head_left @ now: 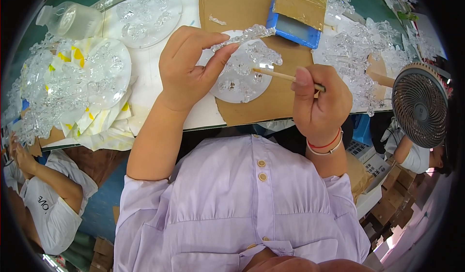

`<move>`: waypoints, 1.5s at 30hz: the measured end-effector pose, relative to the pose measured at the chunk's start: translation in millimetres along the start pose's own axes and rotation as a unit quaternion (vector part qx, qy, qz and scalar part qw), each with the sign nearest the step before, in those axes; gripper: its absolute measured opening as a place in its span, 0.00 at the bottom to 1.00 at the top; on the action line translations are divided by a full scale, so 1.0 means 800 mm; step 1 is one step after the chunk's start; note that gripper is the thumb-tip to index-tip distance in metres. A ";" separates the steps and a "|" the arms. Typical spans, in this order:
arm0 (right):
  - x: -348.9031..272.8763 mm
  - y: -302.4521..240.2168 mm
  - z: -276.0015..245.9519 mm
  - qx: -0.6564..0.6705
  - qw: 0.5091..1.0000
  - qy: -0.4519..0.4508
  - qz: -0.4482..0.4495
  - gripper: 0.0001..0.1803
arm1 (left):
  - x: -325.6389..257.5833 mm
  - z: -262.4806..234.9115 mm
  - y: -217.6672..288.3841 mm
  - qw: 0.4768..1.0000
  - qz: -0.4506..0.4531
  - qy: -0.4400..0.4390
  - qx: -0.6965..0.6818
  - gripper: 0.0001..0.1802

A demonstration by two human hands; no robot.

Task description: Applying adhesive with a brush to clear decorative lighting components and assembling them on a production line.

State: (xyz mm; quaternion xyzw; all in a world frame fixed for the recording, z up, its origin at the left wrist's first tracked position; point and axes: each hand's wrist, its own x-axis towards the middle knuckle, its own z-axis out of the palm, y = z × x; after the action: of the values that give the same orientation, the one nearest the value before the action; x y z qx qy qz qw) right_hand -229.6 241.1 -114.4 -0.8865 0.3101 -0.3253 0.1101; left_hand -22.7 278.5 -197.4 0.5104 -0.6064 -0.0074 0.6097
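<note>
Between thumb and forefinger, my left hand (190, 68) pinches a clear plastic piece (254, 31), knobbly and elongated, above a round white plate (227, 92). Several more clear moulded pieces (249, 61) lie on that plate. My right hand (322, 100) grips a thin wooden-handled brush (278, 74), its tip pointing left over the plate. Whether the tip touches any of the pieces I cannot tell.
Cardboard (261, 112) lies under the plate, with a blue tray (295, 30) behind it. Heaps of clear pieces flank me on the left (72, 83) and right (353, 49). A plastic bottle (72, 20) lies far left; a black fan (420, 105) stands right. Other people sit at both sides.
</note>
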 end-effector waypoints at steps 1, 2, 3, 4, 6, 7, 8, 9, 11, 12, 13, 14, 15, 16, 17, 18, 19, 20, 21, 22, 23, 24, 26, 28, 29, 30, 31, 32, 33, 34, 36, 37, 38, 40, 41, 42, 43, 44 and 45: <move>0.001 0.001 0.000 -0.001 1.000 0.001 -0.001 0.08 | 0.001 0.000 0.000 1.000 0.001 0.001 0.000 0.13; 0.002 0.003 0.000 0.027 0.999 0.008 0.033 0.08 | 0.001 0.000 0.000 1.000 0.002 0.000 0.002 0.13; 0.002 0.004 0.001 0.053 0.996 0.015 0.069 0.10 | 0.002 0.001 0.000 1.000 0.002 -0.001 0.002 0.13; 0.001 0.007 0.002 0.052 0.996 0.016 0.070 0.10 | 0.002 0.001 0.001 1.000 0.003 -0.002 0.001 0.13; -0.002 0.012 0.005 0.055 0.997 0.041 0.036 0.10 | 0.002 0.001 0.002 1.000 0.002 -0.004 0.004 0.13; -0.001 0.013 0.005 0.054 0.997 0.042 0.038 0.10 | 0.002 0.001 0.001 1.000 0.002 -0.006 0.003 0.13; 0.000 0.014 0.004 0.046 0.998 0.048 0.015 0.10 | 0.002 0.001 0.000 1.000 0.003 -0.005 0.003 0.13; 0.001 0.015 0.004 0.038 0.998 0.055 -0.009 0.10 | 0.002 0.001 -0.002 1.000 0.005 -0.004 0.003 0.13; -0.001 0.015 -0.002 0.021 0.999 0.042 -0.005 0.08 | 0.001 0.000 -0.001 1.000 0.001 -0.008 0.002 0.12; -0.002 0.015 -0.005 0.004 1.000 0.028 -0.002 0.08 | 0.001 0.000 0.000 1.000 -0.004 -0.010 0.001 0.12; -0.002 0.015 -0.006 0.004 1.000 0.029 -0.001 0.08 | 0.001 0.000 0.000 1.000 -0.003 -0.012 0.001 0.12; -0.002 0.015 -0.007 0.014 0.999 0.016 0.027 0.08 | 0.001 -0.001 0.000 1.000 -0.001 -0.012 0.005 0.12; -0.002 0.016 -0.009 0.023 0.998 0.003 0.055 0.08 | 0.001 0.000 -0.001 1.000 0.002 -0.012 0.007 0.12; -0.002 0.017 -0.008 0.022 0.998 0.005 0.057 0.08 | 0.001 0.000 -0.001 1.000 0.004 -0.015 0.006 0.12; 0.000 0.018 -0.006 0.023 0.999 -0.001 0.038 0.08 | 0.001 0.000 -0.002 1.000 0.001 -0.014 0.008 0.12; 0.000 0.019 -0.004 0.023 0.999 -0.007 0.020 0.08 | 0.000 0.000 -0.002 1.000 -0.002 -0.014 0.009 0.12; 0.002 0.019 -0.003 0.022 0.999 -0.005 0.025 0.08 | -0.001 -0.001 -0.001 1.000 -0.001 -0.018 0.006 0.12; 0.006 0.019 -0.004 0.016 0.999 -0.022 -0.027 0.07 | -0.001 -0.001 0.000 1.000 -0.004 -0.030 0.006 0.11; 0.010 0.018 -0.005 0.011 0.996 -0.039 -0.079 0.07 | -0.001 -0.002 0.002 0.999 -0.009 -0.041 0.008 0.11; 0.013 0.017 -0.008 0.011 0.996 -0.037 -0.076 0.07 | -0.001 -0.002 0.002 0.999 -0.008 -0.045 0.007 0.11; 0.017 0.016 -0.011 0.010 0.997 -0.039 -0.071 0.07 | 0.000 0.000 0.001 0.999 -0.009 -0.033 0.008 0.11; 0.018 0.017 -0.012 0.010 0.997 -0.041 -0.066 0.07 | 0.000 0.001 0.001 1.000 -0.011 -0.020 0.009 0.12; 0.012 0.022 -0.014 0.010 0.998 -0.033 -0.052 0.07 | -0.001 0.000 0.003 1.000 -0.013 -0.025 0.011 0.12; 0.007 0.028 -0.013 0.007 0.999 -0.026 -0.038 0.06 | -0.002 0.000 0.003 0.999 -0.016 -0.029 0.010 0.12; 0.003 0.032 -0.009 0.035 0.999 0.002 -0.013 0.08 | -0.002 0.000 0.003 0.999 -0.016 -0.029 0.009 0.12; 0.001 0.034 -0.007 0.063 0.997 0.031 0.010 0.09 | -0.002 -0.001 0.002 0.999 -0.015 -0.028 0.007 0.12; -0.003 0.036 -0.007 0.061 0.997 0.033 0.013 0.09 | -0.002 -0.003 0.001 0.999 -0.015 -0.031 0.005 0.12; -0.007 0.040 -0.009 0.059 0.998 0.021 0.023 0.07 | -0.003 -0.005 0.001 0.999 -0.018 -0.030 0.011 0.12; -0.012 0.042 -0.014 0.055 0.998 0.014 0.034 0.07 | -0.002 -0.004 0.003 0.999 -0.016 -0.032 0.016 0.12; -0.016 0.044 -0.016 0.053 0.998 0.020 0.038 0.07 | -0.001 -0.003 0.004 0.999 -0.011 -0.037 0.012 0.12; -0.020 0.050 -0.016 0.055 0.997 0.034 0.046 0.07 | 0.000 -0.001 0.004 0.999 -0.016 -0.032 0.005 0.12; -0.020 0.052 -0.015 0.054 0.997 0.037 0.051 0.07 | 0.000 -0.001 0.002 0.999 -0.015 -0.037 0.003 0.12; -0.020 0.055 -0.012 0.060 0.996 0.042 0.051 0.07 | 0.001 0.000 0.002 0.999 -0.017 -0.033 0.007 0.11; -0.021 0.058 -0.009 0.066 0.995 0.052 0.057 0.07 | 0.000 0.000 0.003 0.999 -0.017 -0.037 0.009 0.11; -0.021 0.060 -0.009 0.074 0.994 0.054 0.052 0.07 | -0.002 0.000 0.002 0.999 -0.028 -0.031 0.005 0.10; -0.022 0.062 -0.008 0.085 0.994 0.056 0.047 0.07 | -0.003 0.000 0.003 0.999 -0.040 -0.025 0.002 0.10; -0.023 0.064 -0.006 0.085 0.993 0.060 0.052 0.07 | -0.004 0.000 0.004 0.999 -0.038 -0.032 0.000 0.10; -0.024 0.066 -0.003 0.092 0.992 0.071 0.045 0.07 | -0.004 0.001 0.004 0.999 -0.041 -0.022 -0.008 0.10; -0.027 0.069 -0.003 0.098 0.991 0.081 0.038 0.07 | -0.004 0.002 0.005 0.999 -0.045 -0.012 -0.017 0.09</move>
State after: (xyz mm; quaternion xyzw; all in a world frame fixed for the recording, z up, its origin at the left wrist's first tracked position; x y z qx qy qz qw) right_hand -270.0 211.4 -145.5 -0.8299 0.3179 -0.4204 0.1827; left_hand -27.0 281.4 -197.4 0.5263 -0.5899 -0.0512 0.6103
